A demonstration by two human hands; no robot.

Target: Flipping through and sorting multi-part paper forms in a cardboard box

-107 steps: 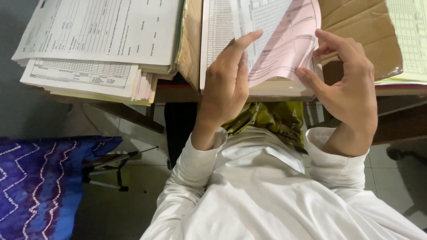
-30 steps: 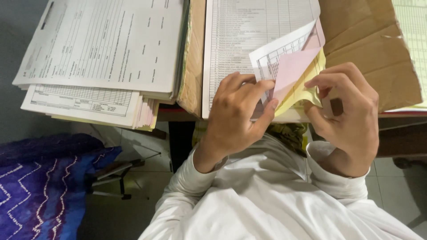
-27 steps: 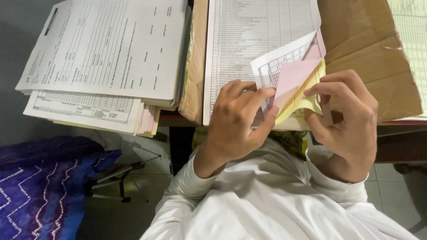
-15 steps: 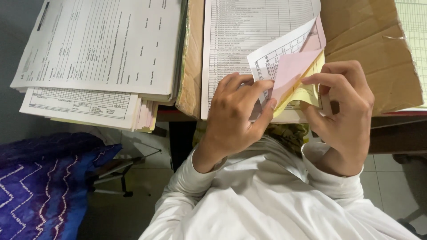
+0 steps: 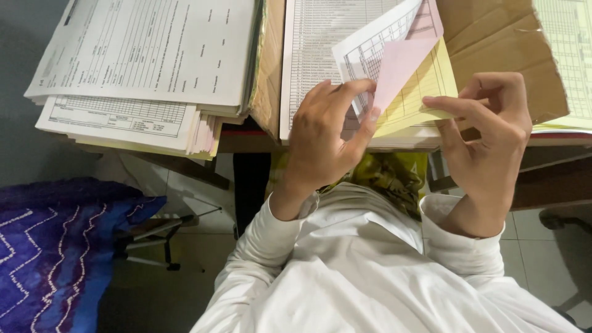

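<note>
Head view: white (image 5: 376, 52) and pink sheets (image 5: 401, 65) have been lifted higher, pinched by the left hand (image 5: 327, 139), while the yellow sheet (image 5: 425, 92) is gripped by the right hand (image 5: 487, 145).

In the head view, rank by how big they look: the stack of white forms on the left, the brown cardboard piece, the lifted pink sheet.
1. Stack of white forms, clearly the largest.
2. Brown cardboard piece, partly covered and cut by the frame.
3. Pink sheet, smallest; only its curled corner shows, pinched by the left hand.
</note>
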